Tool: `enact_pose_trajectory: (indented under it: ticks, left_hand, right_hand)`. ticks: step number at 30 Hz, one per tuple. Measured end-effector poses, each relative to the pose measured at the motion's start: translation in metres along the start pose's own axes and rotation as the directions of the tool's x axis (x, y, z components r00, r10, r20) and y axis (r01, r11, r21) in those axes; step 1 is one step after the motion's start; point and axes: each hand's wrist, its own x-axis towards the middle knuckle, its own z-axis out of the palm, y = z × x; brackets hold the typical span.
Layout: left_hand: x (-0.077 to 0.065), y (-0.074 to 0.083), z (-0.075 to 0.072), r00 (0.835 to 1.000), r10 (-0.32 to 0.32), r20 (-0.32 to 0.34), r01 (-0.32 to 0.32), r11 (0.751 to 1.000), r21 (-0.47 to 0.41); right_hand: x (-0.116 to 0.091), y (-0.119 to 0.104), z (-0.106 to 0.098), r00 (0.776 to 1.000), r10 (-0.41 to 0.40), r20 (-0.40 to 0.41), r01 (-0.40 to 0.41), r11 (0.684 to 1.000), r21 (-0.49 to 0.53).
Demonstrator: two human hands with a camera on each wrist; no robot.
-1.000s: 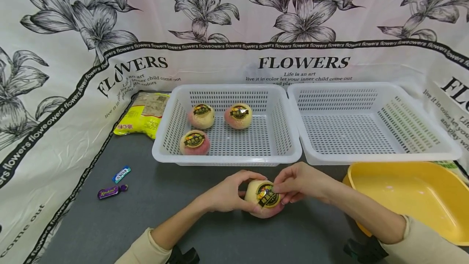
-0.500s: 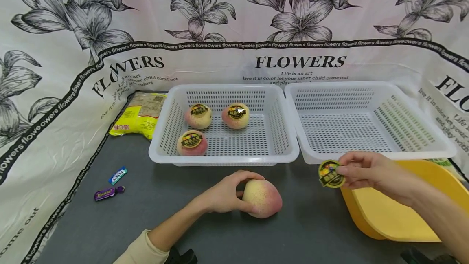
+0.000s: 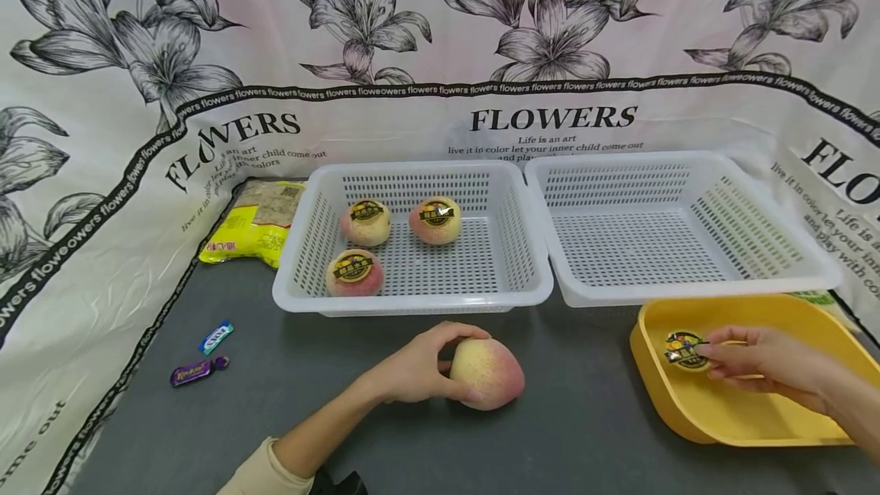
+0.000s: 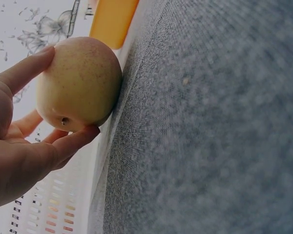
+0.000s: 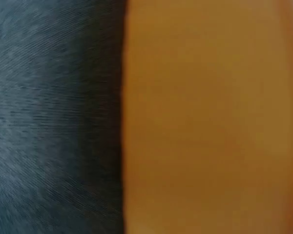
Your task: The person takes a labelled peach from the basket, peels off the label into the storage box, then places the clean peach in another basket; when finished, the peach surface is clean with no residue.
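My left hand (image 3: 419, 367) holds a pale yellow and pink peach (image 3: 490, 375) on the dark table, thumb and fingers spread around its left side. In the left wrist view the peach (image 4: 80, 83) shows its stem end, with the fingertips against it. Over the yellow basin (image 3: 687, 407), my right hand (image 3: 770, 363) pinches a round black-and-yellow sticker (image 3: 681, 350) by its right edge. The right wrist view shows only the basin's blurred outer wall (image 5: 205, 117) and the table; hand and sticker are out of sight there.
A white basket (image 3: 474, 300) holds three peaches with stickers. Against its right side stands a second white basket (image 3: 687, 295). A yellow bag (image 3: 254, 228) lies at the left, and two small wrapped candies, one blue (image 3: 216, 336) and one purple (image 3: 198, 371), lie nearer.
The right hand has peeled the sticker off the peach and carried it rightward to over the yellow basin. The left hand has kept hold of the peach, nearly in place.
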Motion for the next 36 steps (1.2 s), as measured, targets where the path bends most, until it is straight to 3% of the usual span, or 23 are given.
enact_pose_trajectory:
  ticks: [6,13,21,24,30,33,36]
  left_hand:
    - [-0.001,0.000,0.002,1.000,-0.012,-0.004,0.012,1.000,-0.017]
    - [0.000,0.000,0.002,1.000,-0.005,-0.007,0.005,1.000,-0.008]
    - [-0.001,0.002,0.001,1.000,-0.008,-0.011,0.008,1.000,0.001]
    - [-0.002,0.003,0.001,1.000,-0.010,-0.015,0.010,1.000,0.000]
    - [-0.002,0.002,0.001,1.000,-0.012,-0.014,0.012,1.000,-0.005]
    - [-0.002,0.001,0.001,1.000,-0.010,-0.017,0.010,1.000,0.001]
    - [-0.002,0.001,0.001,1.000,-0.002,-0.013,0.002,1.000,0.004]
  right_hand:
    - [0.014,0.006,0.013,0.997,0.014,-0.077,-0.021,0.996,-0.087]
    - [0.019,0.002,0.025,0.977,0.010,-0.215,-0.066,0.965,-0.255]
    - [0.022,-0.007,0.030,0.954,-0.064,-0.293,-0.084,0.881,-0.466]
    - [0.020,-0.009,0.025,0.968,-0.038,-0.249,-0.081,0.889,-0.450]
    - [0.007,-0.023,0.007,0.991,0.073,-0.111,-0.103,0.949,-0.297]
    - [0.001,-0.034,0.002,0.999,0.024,0.037,-0.018,0.988,-0.154]
    - [-0.004,-0.045,0.006,0.971,-0.112,0.211,0.106,0.994,0.037]
